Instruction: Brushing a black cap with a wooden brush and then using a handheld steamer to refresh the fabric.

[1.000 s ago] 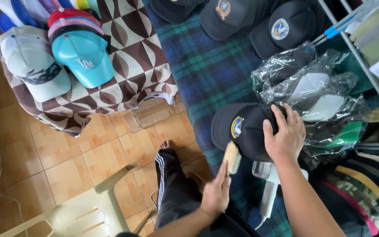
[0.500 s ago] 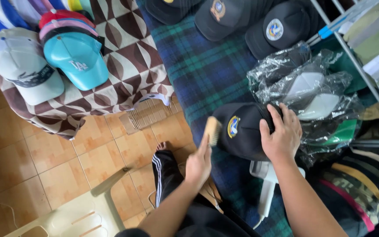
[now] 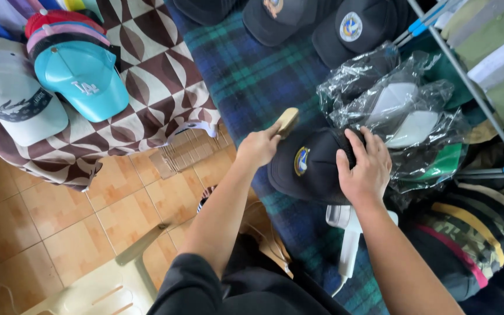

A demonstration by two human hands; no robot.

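We look down on a cap stall. Our left hand (image 3: pixel 259 147) is closed around a small wooden brush (image 3: pixel 287 121), its pale block raised just beyond the far-left edge of a dark baseball cap (image 3: pixel 309 164). Our right hand (image 3: pixel 364 167) lies flat, fingers spread, on the right side of that cap's crown and pins it to the counter (image 3: pixel 246 76), which is draped in a dark green-and-blue plaid cloth. The cap sits at the near middle of the counter, its round blue-and-yellow badge turned to the left.

We judge the step in hand to be brushing the crown: the brush is lifted off the fabric, between strokes. The next stroke calls for the bristles to come down on the front panel while the right hand keeps the cap from sliding.

Counts: one brush; one cap under the hands; three more dark caps (image 3: pixel 354 32) along the far edge, the leftmost cut off by the frame. Right of the held cap lie clear plastic bags (image 3: pixel 392 99) with pale caps inside; we make out two, though the wrapping blurs the count. On the left, over a brown-and-white patterned cloth (image 3: pixel 147 64), we see a turquoise cap (image 3: pixel 83 81) topping a stack and a white cap (image 3: pixel 13 105). A white plastic object (image 3: pixel 348 239) lies near the right forearm.
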